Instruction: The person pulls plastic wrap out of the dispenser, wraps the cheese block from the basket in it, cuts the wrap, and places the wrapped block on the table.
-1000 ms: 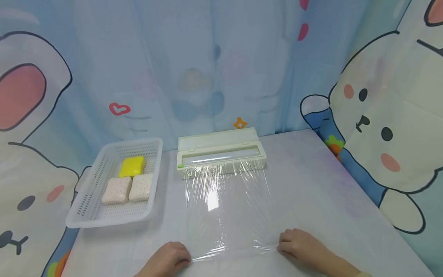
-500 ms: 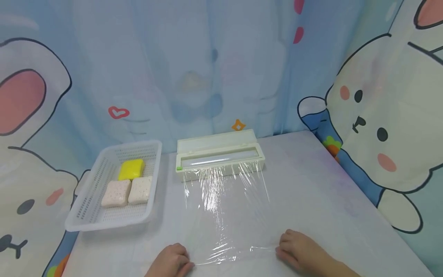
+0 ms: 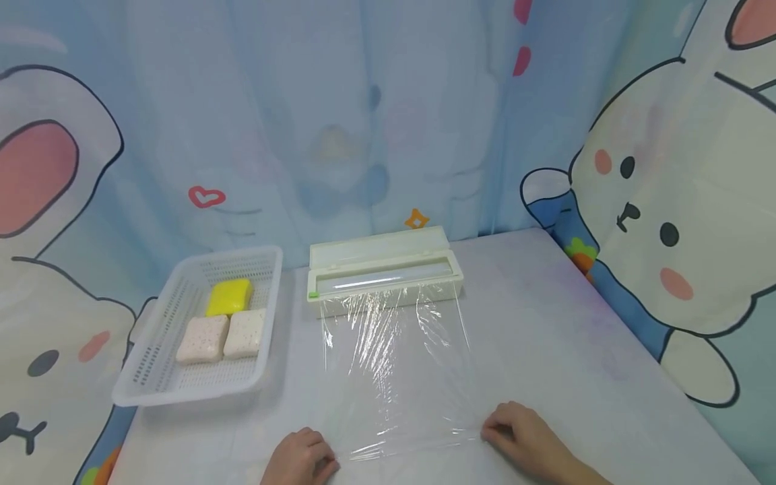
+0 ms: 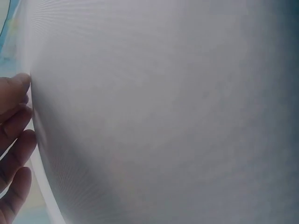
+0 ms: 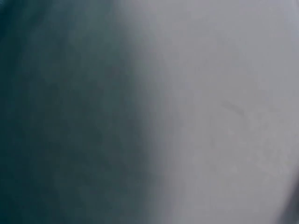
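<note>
A clear sheet of plastic wrap (image 3: 418,377) stretches toward me across the table from a cream wrap dispenser (image 3: 388,295), whose lid (image 3: 378,246) stands raised. My left hand (image 3: 300,458) pinches the sheet's near left corner. At the near right corner my right hand (image 3: 529,439) pinches the film between thumb and index finger. In the left wrist view, the left fingers (image 4: 16,149) show at the left edge beside the pale table surface. The right wrist view holds only a blurred surface, with no fingers in it.
To the left stands a white perforated basket (image 3: 273,323) holding a yellow block (image 3: 229,297) and two speckled pale blocks, (image 3: 203,339) all soap-like. A patterned curtain (image 3: 339,121) hangs behind the table (image 3: 533,323) and along both sides.
The view has shifted slightly. Both hands have come a little closer together, and the film's creases and glints have changed. My right thumb and index finger now form a clearer pinch.
</note>
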Available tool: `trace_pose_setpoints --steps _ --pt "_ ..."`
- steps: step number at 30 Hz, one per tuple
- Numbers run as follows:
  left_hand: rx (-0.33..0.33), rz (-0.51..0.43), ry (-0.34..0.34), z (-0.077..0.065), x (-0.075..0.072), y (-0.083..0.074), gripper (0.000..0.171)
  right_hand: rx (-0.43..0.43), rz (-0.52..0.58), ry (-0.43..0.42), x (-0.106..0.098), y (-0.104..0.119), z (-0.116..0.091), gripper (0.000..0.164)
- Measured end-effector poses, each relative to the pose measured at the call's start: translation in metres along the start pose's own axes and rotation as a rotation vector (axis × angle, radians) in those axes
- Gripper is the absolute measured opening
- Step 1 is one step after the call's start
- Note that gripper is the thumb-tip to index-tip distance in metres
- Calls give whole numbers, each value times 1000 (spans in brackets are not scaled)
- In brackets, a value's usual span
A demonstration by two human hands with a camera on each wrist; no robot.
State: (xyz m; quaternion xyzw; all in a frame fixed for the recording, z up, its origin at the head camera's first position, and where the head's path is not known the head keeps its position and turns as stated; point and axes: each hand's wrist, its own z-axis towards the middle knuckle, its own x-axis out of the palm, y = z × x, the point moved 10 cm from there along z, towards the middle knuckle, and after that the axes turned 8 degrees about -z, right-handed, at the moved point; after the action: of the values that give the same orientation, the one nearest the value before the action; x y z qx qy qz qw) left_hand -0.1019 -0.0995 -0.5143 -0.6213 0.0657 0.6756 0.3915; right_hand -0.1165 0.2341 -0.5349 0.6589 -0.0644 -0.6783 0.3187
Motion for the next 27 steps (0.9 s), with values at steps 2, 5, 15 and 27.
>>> trace_pose_setpoints --steps 2,5,15,27 --pt "-25 -4 2 0 0 1 15 19 -19 -11 -1 0 0 6" --pt "-53 -11 5 -1 0 2 16 50 -45 -29 -2 1 -1 7" --pt "-181 -119 79 -4 0 10 10 117 -291 -179 -2 5 -12 27" --pt "-395 -176 -184 -2 -52 30 13 42 -297 -292 -6 11 -15 25"
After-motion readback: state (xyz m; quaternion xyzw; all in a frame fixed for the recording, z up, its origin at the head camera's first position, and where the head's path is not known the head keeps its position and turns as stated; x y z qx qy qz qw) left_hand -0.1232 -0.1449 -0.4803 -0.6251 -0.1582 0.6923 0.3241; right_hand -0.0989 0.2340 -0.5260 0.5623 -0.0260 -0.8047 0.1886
